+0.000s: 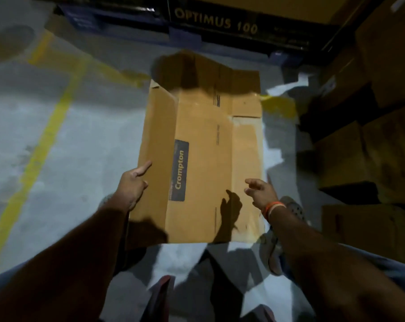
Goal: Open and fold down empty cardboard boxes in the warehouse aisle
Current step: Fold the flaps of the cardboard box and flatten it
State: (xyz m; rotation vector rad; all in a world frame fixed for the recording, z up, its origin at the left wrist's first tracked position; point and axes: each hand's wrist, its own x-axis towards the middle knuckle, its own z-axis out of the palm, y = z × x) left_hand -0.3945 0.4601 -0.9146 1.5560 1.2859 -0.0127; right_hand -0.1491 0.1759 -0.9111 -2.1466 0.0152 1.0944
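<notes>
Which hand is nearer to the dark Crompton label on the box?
Left. The left hand touches the box edge just left of the label; the right hand hovers farther away, on the right.

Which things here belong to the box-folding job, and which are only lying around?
Job:
- flattened Crompton cardboard box
- left hand at its left edge
- right hand open above its right side

Lying about:
- stacked cardboard boxes on the right
- dark Optimus 100 carton
- yellow floor line
- white paper scraps
</notes>
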